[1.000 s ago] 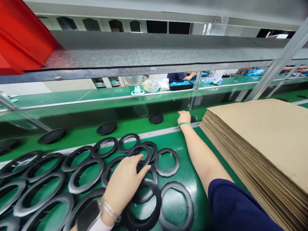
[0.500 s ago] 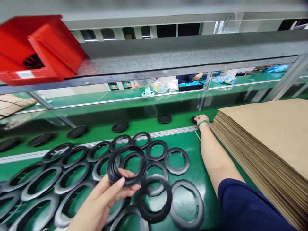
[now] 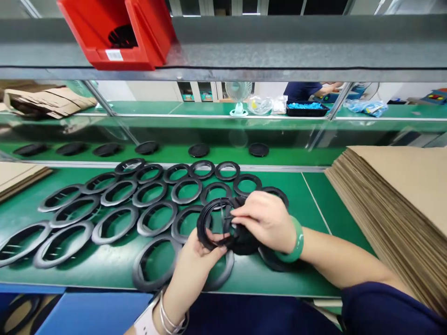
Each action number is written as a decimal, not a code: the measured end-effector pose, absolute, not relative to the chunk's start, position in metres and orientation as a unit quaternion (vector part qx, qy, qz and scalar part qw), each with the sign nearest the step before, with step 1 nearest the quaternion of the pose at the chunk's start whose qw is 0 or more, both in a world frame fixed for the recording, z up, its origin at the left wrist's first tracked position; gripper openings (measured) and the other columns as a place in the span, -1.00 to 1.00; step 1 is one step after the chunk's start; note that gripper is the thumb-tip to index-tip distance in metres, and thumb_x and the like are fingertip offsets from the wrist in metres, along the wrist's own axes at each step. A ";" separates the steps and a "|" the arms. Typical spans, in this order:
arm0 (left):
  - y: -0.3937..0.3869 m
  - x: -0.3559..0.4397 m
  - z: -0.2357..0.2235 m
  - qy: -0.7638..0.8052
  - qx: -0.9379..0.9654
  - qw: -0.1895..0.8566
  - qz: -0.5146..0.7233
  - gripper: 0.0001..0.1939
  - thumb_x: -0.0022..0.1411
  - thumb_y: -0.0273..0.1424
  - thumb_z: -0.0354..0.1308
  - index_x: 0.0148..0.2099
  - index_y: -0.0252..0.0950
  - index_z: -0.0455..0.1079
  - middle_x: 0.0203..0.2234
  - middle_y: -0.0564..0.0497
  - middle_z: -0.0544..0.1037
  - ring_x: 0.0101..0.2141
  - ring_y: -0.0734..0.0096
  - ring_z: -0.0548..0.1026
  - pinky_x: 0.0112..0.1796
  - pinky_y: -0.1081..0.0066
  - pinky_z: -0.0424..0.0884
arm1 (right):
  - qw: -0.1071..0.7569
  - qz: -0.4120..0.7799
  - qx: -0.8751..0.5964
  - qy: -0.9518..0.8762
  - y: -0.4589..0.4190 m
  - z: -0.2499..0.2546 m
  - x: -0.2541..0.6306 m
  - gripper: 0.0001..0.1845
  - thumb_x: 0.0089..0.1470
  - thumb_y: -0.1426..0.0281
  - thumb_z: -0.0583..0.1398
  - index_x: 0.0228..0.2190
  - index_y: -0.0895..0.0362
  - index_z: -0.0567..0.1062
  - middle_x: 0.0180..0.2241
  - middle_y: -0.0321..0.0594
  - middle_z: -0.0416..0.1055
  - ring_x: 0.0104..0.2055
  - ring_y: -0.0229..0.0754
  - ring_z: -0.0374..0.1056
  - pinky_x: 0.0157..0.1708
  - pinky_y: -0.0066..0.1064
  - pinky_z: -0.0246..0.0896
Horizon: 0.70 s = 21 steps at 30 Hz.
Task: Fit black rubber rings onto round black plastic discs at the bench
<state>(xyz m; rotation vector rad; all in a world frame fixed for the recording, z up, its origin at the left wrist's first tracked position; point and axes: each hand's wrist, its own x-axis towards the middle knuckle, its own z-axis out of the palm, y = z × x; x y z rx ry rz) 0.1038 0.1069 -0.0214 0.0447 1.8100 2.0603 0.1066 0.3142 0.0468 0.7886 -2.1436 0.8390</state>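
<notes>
My left hand (image 3: 197, 260) grips a black plastic ring (image 3: 203, 228) by its lower edge, holding it tilted above the green table. Close against the ring's right side is a dark round black part (image 3: 244, 244), pinched in the fingers of my right hand (image 3: 267, 218). Where the two pieces meet is partly hidden by the right fingers, so I cannot tell whether they are joined. Around and beneath both hands lie several grey-black rings (image 3: 138, 272), spread in rows. Some near the right hand are partly covered.
Black discs (image 3: 258, 149) lie on the green belt (image 3: 226, 154) behind the table. Brown cardboard is stacked (image 3: 394, 186) at the right, with more cardboard (image 3: 21, 179) at left. A red bin (image 3: 153, 37) sits on the overhead shelf. Across the way, a person (image 3: 302, 90) is partly visible.
My right hand has come back from the belt's right end to meet the ring, now with a round black part. The left hand has moved right in view, still holding its ring.
</notes>
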 end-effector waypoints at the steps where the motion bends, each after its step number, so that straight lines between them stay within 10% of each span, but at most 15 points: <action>1: 0.109 0.106 -0.022 0.650 0.023 0.196 0.734 -0.40 -0.05 -0.32 0.46 -0.10 -0.29 0.16 -0.18 -0.07 0.59 -0.13 0.30 0.58 -0.05 0.36 0.49 | 0.341 0.314 0.311 -0.830 0.308 0.039 0.112 -0.86 0.28 0.42 0.22 -0.29 0.19 0.59 -0.44 -0.21 0.44 -0.37 -0.21 0.32 -0.31 -0.33 0.28; 21: 0.117 0.114 -0.034 0.650 0.036 0.184 0.736 -0.39 0.00 -0.37 0.43 -0.02 -0.28 0.14 -0.29 0.07 0.52 -0.30 0.41 0.56 -0.23 0.39 0.56 | 0.368 0.191 0.378 -0.828 0.304 -0.009 0.100 -0.78 0.28 0.51 0.11 -0.32 0.23 0.55 -0.45 -0.16 0.35 -0.40 -0.18 0.17 -0.40 -0.35 0.17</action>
